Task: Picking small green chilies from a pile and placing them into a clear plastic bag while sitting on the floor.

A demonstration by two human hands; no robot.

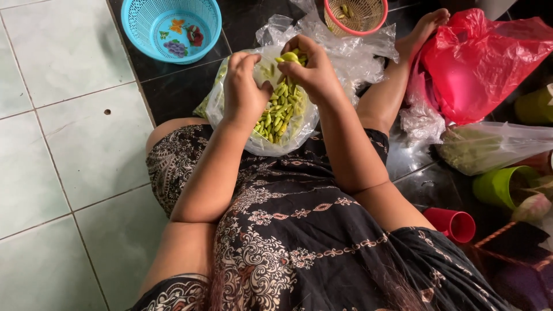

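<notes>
On the tiled floor (69,173), a clear bag (253,138) of green pods (276,115) lies centre; both hands, left hand (243,86) and right hand (314,72), pinch one pod (290,57). Far left, a blue basket (135,23); right, a red bag (484,57).

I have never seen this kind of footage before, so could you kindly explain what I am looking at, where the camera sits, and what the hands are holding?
There is no machine here. A person sits on a tiled floor, and the single picture comes from a camera worn on their head, looking down over their lap and arms.

Both bare hands are raised over a clear plastic bag full of small green pods. The left hand grips the bag's edge. The right hand pinches one yellow-green pod at the top of the pile.

Around them on the floor: an empty blue basket at the top left, a small pink-rimmed basket holding a few bits, a red plastic bag by the person's foot, another clear bag with greens, a red cup and a green cup.
</notes>
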